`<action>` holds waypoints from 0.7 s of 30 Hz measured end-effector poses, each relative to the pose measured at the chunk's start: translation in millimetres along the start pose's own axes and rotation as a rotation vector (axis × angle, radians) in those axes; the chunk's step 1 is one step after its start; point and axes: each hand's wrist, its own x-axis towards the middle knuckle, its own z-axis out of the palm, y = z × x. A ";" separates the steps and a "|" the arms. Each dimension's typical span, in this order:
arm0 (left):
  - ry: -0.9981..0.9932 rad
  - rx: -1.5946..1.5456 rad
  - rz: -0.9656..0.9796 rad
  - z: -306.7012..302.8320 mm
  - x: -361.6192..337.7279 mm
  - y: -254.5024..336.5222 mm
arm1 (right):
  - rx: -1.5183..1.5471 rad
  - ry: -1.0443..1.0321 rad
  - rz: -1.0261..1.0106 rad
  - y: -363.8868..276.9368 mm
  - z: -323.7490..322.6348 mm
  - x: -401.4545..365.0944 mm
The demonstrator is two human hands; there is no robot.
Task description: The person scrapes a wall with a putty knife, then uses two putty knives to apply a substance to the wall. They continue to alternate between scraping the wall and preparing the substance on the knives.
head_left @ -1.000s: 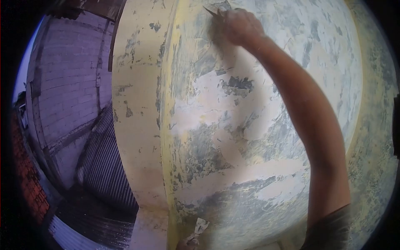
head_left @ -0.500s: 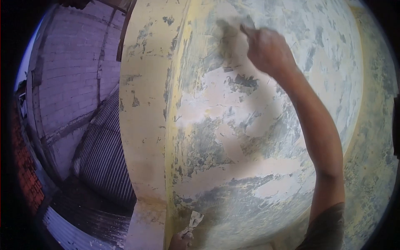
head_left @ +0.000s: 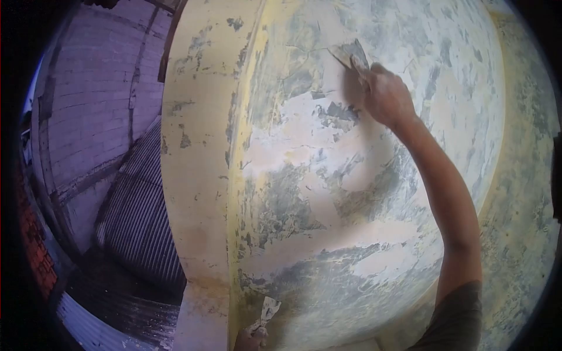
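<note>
While one per hand, two scrapers.

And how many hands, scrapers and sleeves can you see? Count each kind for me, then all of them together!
Hands: 2, left hand and right hand
Scrapers: 2, low scraper and high scraper
Sleeves: 1, dark sleeve
Total: 5

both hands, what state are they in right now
Left hand: closed on a putty knife, blade up.
Right hand: closed on a scraper, up at the patchy wall.
</note>
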 end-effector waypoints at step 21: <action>0.046 -0.108 -0.088 -4.4 1.9 -2.4 | 0.088 -0.097 0.222 -53.6 -1.9 -54.2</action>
